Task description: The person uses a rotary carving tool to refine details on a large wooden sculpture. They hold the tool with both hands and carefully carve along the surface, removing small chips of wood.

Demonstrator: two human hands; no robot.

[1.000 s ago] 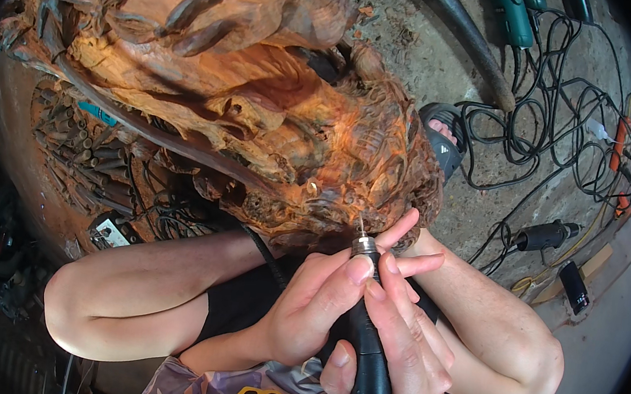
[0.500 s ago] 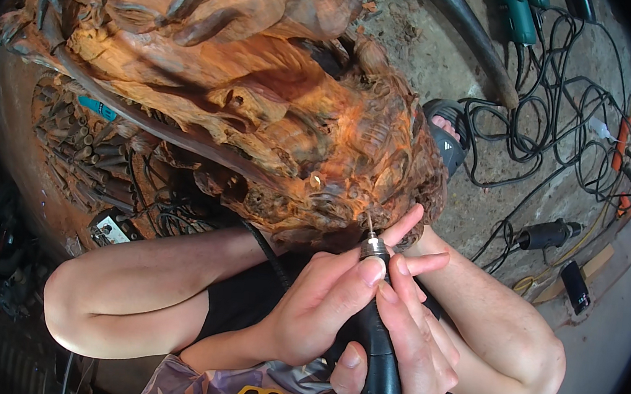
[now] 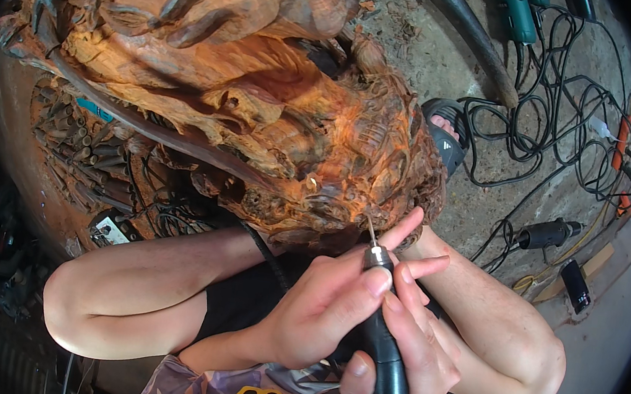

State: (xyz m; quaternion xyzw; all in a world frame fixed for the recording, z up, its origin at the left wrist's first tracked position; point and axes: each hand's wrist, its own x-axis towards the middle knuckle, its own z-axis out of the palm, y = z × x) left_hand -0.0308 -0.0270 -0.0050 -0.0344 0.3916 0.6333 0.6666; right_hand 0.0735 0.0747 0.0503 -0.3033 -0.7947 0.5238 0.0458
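Observation:
A black rotary carving tool (image 3: 388, 366) with a metal collar and a thin bit (image 3: 372, 230) points up at a large orange-brown wood carving (image 3: 278, 116). The bit's tip is at the carving's lower edge; I cannot tell whether it touches. My right hand (image 3: 426, 347) is closed around the tool's body, its thumb on the left side. My left hand (image 3: 319, 305) steadies the front of the tool, thumb pressed just below the collar. Two fingers, apparently the left hand's, stretch out beyond the tool, one reaching the carving's edge.
My bent legs (image 3: 144, 287) flank the tool. Small wooden offcuts (image 3: 76, 137) and cables lie at left. On the right are tangled black cords (image 3: 539, 120), a dark handheld tool (image 3: 546, 235), a phone (image 3: 575, 286) and a green power tool (image 3: 515, 14). A sandalled foot (image 3: 445, 137) shows beside the carving.
The tool has drawn slightly back from the carving, and its rear end has swung a little to the right. More of the bit shows. Both hands keep their hold.

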